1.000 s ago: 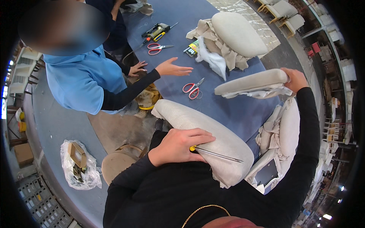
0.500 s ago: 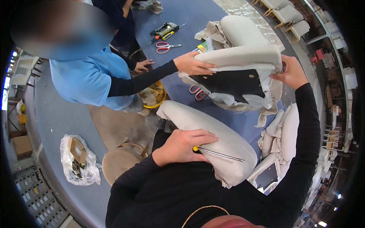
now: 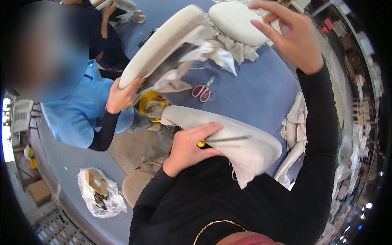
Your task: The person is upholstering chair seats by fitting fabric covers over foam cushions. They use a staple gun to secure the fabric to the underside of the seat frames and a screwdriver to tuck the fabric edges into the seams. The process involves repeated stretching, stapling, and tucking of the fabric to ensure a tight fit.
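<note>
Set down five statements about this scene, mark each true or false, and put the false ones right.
1. The left hand holds a tool. True.
2. A co-worker's hand holds a cushion. True.
3. The right hand grips a hammer. False: the right hand is raised, and nothing shows in it.
4. The scissors lie on the blue table. True.
5. The yellow tub is right of the scissors. False: the yellow tub is left of them.

Left hand [image 3: 188, 146] with yellow-handled tool [image 3: 228, 139] on pale cushion [image 3: 257, 153], right hand [image 3: 297, 41] in the air, fingers [image 3: 270, 33] apart
</note>
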`<control>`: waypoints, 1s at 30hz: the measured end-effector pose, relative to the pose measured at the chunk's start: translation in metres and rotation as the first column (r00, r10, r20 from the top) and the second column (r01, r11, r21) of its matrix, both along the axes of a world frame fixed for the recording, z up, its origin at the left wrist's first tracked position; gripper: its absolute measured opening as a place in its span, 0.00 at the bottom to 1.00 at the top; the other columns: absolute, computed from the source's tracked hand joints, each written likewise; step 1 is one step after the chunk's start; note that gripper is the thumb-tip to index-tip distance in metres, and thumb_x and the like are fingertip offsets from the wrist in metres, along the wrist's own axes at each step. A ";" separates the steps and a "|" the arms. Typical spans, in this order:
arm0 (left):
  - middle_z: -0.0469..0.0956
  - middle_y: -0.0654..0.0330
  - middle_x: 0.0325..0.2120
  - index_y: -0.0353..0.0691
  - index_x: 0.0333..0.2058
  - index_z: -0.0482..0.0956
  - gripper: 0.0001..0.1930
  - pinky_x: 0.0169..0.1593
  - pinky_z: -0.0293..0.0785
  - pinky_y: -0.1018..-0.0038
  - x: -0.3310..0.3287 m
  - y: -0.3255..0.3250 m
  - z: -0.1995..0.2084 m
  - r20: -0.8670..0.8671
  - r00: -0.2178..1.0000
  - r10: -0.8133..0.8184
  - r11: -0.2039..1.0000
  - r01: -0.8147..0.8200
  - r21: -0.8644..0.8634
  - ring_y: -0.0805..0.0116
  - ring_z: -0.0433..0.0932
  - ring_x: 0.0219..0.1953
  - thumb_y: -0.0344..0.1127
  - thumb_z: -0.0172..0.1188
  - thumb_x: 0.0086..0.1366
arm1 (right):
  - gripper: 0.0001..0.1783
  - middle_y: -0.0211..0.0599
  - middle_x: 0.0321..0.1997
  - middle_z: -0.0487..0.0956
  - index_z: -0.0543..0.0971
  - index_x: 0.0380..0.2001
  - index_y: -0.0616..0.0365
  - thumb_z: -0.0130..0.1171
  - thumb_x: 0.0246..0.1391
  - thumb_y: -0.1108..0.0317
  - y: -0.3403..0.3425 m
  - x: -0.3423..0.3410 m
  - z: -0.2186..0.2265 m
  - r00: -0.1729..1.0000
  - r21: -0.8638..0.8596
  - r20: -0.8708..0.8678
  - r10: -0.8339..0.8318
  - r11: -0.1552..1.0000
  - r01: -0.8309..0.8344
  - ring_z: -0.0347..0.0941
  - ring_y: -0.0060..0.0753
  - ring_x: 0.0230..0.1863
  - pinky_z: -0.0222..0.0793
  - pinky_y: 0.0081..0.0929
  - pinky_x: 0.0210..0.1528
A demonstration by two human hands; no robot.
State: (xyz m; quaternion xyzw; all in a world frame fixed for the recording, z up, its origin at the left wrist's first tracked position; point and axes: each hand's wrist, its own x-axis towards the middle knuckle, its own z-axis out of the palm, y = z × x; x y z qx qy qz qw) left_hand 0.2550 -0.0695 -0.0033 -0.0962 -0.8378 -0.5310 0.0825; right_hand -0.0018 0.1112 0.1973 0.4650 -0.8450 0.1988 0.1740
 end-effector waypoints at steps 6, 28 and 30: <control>0.87 0.51 0.53 0.36 0.57 0.84 0.37 0.60 0.77 0.68 -0.035 -0.011 -0.018 0.031 0.993 0.116 0.993 -0.116 -0.003 0.62 0.86 0.55 0.38 0.84 0.47 | 0.40 0.36 0.42 0.87 0.85 0.57 0.53 0.83 0.40 0.47 0.116 0.079 -0.071 0.802 -0.071 0.583 0.130 0.992 -0.109 0.78 0.35 0.40 0.74 0.36 0.50; 0.89 0.55 0.46 0.37 0.53 0.88 0.27 0.46 0.82 0.70 -0.214 0.039 0.037 0.185 0.675 -0.714 0.700 0.696 0.159 0.68 0.87 0.43 0.48 0.77 0.60 | 0.55 0.47 0.47 0.86 0.83 0.55 0.69 0.55 0.58 0.18 0.175 0.227 -0.159 0.608 -0.400 0.779 -0.157 0.622 0.673 0.85 0.37 0.50 0.78 0.35 0.53; 0.90 0.56 0.38 0.38 0.44 0.91 0.24 0.48 0.81 0.69 -0.231 0.058 0.032 -0.014 0.598 -0.801 0.593 0.797 0.110 0.66 0.87 0.42 0.54 0.76 0.60 | 0.52 0.41 0.44 0.84 0.80 0.59 0.70 0.50 0.65 0.24 0.196 0.223 -0.162 0.535 -0.326 0.816 -0.220 0.590 0.739 0.77 0.26 0.41 0.68 0.28 0.44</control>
